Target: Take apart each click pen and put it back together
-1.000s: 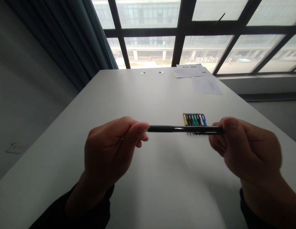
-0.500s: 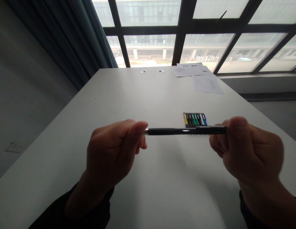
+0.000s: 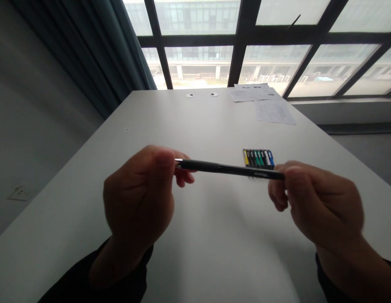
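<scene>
A black pen is stretched between my two hands above the white table, its silver tip end at the left. My left hand pinches that tip end between thumb and fingers. At the other end, my right hand is closed on the pen, thumb on top. The pen slopes slightly down to the right. Behind it, a row of several pens with yellow, black, green, white and blue barrels lies on the table; the pen and my right hand hide their lower ends.
The white table reaches back to a window. Papers lie at its far right corner, near two round cable holes. A dark curtain hangs at the left, with a wall socket lower down.
The pen was level and has tilted, its left end higher and its right end lower. Both hands have shifted left; the left one rose a little. The pen row stays put.
</scene>
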Tool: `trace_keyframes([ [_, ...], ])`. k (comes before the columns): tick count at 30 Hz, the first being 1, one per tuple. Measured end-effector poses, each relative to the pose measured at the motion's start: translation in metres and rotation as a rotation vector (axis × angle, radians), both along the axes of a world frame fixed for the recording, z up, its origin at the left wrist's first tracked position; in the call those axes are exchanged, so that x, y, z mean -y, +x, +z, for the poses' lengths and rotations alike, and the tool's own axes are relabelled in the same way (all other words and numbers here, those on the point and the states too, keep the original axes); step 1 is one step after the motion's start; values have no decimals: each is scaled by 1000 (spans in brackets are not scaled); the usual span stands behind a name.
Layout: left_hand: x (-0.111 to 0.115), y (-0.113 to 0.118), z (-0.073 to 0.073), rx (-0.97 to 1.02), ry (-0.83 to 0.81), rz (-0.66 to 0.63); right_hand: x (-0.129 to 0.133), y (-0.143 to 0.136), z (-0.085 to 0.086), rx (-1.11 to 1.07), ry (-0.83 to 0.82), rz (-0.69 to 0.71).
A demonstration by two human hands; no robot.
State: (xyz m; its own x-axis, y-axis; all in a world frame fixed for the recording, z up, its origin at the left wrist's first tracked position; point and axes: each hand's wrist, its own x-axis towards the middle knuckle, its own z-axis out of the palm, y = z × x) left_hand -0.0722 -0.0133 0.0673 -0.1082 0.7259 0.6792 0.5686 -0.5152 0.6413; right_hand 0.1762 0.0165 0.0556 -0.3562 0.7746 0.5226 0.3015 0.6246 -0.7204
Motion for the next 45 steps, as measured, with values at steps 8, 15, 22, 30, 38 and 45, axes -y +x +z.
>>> trace_keyframes([
  [8, 4, 13, -2, 370, -275, -395, 5, -27, -5, 437, -56, 374],
  [15, 2, 14, -5, -238, -62, -264, 1, -11, -1, 202, -81, 240],
  [22, 2, 13, -10, -483, 97, -262, 2, -14, 0, 233, -5, 191],
  [30, 0, 6, -5, -583, 181, -179, 0, -15, -4, 238, 12, 193],
  [38, -4, -11, 4, -657, 209, 48, 2, -21, -8, 240, -3, 231],
  [45, -3, 11, -9, -840, 160, -171, 1, -18, -10, 204, 136, 151],
])
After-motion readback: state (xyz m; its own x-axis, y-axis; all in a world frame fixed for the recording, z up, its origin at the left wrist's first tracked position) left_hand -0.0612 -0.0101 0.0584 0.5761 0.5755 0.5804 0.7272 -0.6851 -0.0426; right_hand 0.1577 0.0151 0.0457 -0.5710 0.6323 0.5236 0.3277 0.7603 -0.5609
